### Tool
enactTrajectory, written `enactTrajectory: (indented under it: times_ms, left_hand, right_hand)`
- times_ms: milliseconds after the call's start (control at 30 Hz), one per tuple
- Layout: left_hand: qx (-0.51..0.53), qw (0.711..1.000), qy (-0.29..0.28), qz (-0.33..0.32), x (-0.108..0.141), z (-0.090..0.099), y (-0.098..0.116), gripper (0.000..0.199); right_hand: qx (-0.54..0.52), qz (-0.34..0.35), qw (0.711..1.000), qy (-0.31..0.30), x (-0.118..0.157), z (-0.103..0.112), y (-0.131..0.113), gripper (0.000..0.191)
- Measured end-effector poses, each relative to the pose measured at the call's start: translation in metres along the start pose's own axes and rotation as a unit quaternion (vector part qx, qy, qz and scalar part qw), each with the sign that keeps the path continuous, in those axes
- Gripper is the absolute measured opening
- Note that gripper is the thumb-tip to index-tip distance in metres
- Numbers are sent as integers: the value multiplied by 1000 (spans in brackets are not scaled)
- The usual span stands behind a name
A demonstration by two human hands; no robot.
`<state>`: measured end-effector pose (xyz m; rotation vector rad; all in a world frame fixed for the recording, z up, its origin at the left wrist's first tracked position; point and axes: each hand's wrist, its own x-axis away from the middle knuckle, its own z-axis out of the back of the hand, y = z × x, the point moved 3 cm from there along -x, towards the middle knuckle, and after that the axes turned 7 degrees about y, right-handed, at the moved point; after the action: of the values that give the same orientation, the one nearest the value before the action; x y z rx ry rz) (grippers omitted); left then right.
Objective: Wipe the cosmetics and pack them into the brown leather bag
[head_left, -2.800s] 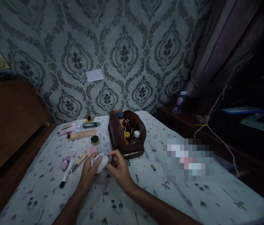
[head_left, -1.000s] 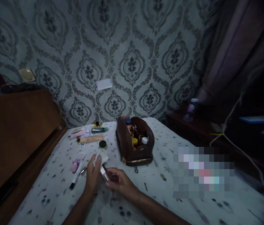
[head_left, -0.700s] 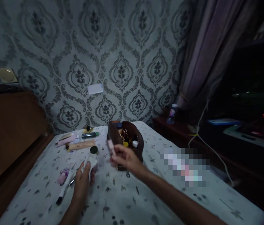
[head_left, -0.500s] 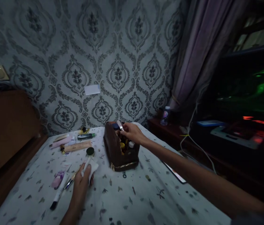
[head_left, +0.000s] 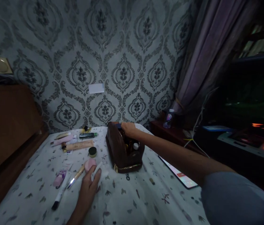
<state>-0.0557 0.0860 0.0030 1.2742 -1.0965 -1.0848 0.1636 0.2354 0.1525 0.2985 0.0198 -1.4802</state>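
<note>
A brown zip bag [head_left: 115, 150] stands open on the patterned sheet [head_left: 113, 200], with a white cap [head_left: 136, 146] showing inside. My right hand [head_left: 129, 129] is at the bag's back opening, fingers curled; what they hold, if anything, is hidden. My left hand [head_left: 91, 181] pinches a white tissue [head_left: 96, 168] just left of the bag. Beside its fingertips lies a round pink item [head_left: 90, 164]. A dark-lidded jar [head_left: 92, 152] sits beyond it. Two brushes, one with a black tip [head_left: 55, 205] and one with a shiny handle [head_left: 72, 182], lie to the left.
A beige tube [head_left: 79, 145], a dark green tube [head_left: 87, 135] and a pink tube [head_left: 62, 140] lie at the back left. A tablet [head_left: 181, 175] rests under my right forearm. A bottle [head_left: 169, 118] and a white cable [head_left: 198, 118] are at the right.
My right hand has lowered to the bag's back opening, and the small silvery item it held is out of sight. My left hand has shifted right, and the round pink item now shows.
</note>
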Motion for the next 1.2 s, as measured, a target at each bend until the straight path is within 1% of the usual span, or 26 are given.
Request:
enactTrajectory:
  times_ms: [133,200,300,400,500,600,667,733,800,833,867,900,933,967,1000,1033,1067,1100,1167,1200]
  left_hand:
    - [-30,998,-5,-60,3,-2,10,48]
    - [-50,995,-32,-80,4,-2,15,45]
    - [-73,992,-69,-82,4,-2,18,45]
    - [-90,988,-77,-98,4,-1,18,42]
    - [-121,977,-76,-157,3,-1,19,36]
    - [-148,967,-75,-195,4,0,21,33]
    - [-161,963,-77,-202,4,0,22,33]
    - [-172,961,-74,-205,4,0,22,33]
    - [-177,960,-63,-208,2,2,22,31]
    - [-179,960,-52,-210,1,3,21,30]
    - [-179,960,-43,-213,0,4,21,28]
    - [-179,959,-37,-217,-1,4,21,27]
    - [-179,958,-34,-221,-2,5,20,26]
    - [-180,957,-34,-224,-3,5,20,26]
    - [-182,956,-35,-225,-4,5,19,26]
    - [-185,956,-35,-225,-6,6,18,27]
    - [-188,955,-31,-226,-7,7,17,27]
    - [-192,955,-24,-226,-8,8,17,27]
    - [-195,954,-4,-230,-11,11,16,26]
    - [-194,953,9,-232,-12,12,17,25]
  right_hand:
    - [24,13,1000,-11,-13,-13,0,32]
    - [32,21,999,-21,-19,-19,-1,32]
    - [38,33,998,-37,-22,-24,-2,31]
    - [34,41,998,-42,-19,-22,-2,30]
    - [21,43,998,-32,-11,-13,0,27]
    - [-1,39,999,8,3,5,-1,21]
    - [-17,31,998,51,18,18,-6,24]
    - [-34,29,994,100,41,27,-15,30]
    - [-64,54,986,146,69,28,-29,34]
    - [-116,98,969,195,85,26,-39,35]
    - [-174,153,946,226,102,20,-50,36]
    - [-231,213,919,237,118,12,-62,37]
    - [-285,261,893,232,132,1,-73,37]
    - [-334,285,870,223,143,-12,-83,38]
    - [-380,283,856,205,151,-25,-92,40]
    - [-429,263,845,182,156,-38,-100,41]
    - [-485,229,830,154,157,-51,-108,42]
    - [-545,191,808,115,156,-63,-115,44]
    - [-651,122,748,41,149,-83,-130,47]
    - [-686,97,721,16,144,-90,-136,49]
